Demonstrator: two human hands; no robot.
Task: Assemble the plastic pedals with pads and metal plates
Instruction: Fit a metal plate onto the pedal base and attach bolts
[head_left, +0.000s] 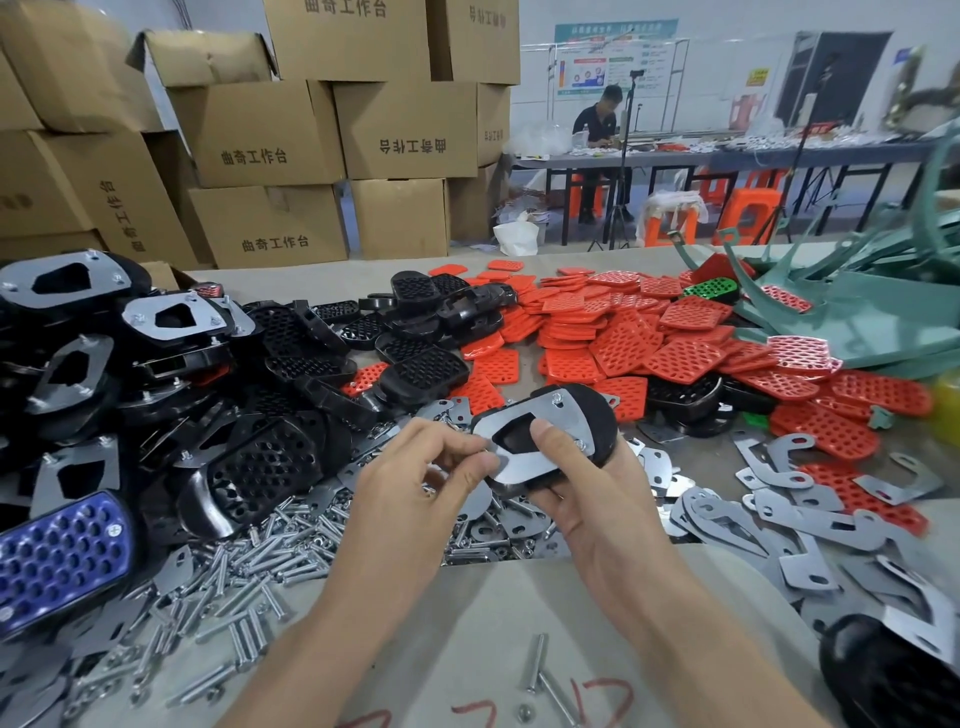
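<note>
- Fingers (460, 440) of the left hand (410, 488) are curled into a tight pinch at the near-left corner of the metal plate (569, 422). Whether a nut sits between them is too small to tell.
- The right hand (597, 501) cradles the black pedal (597, 415) from beneath, thumb pressed into the plate's cut-out.
- The pedal is held above the bench (467, 623), plate side up, its long axis running from near-left to far-right. The corner being worked lies toward the left hand, the nearer of the two.
- Fasteners show at the plate's far and right corners, so the near-left one looks to be next.
- Loose bolts (291, 540) lie below and left of the pedal, with spare plates (779, 519) to its right.
- Red pads (623, 338) are heaped behind the pedal, and plated pedals (78, 312) are piled to its far left.
</note>
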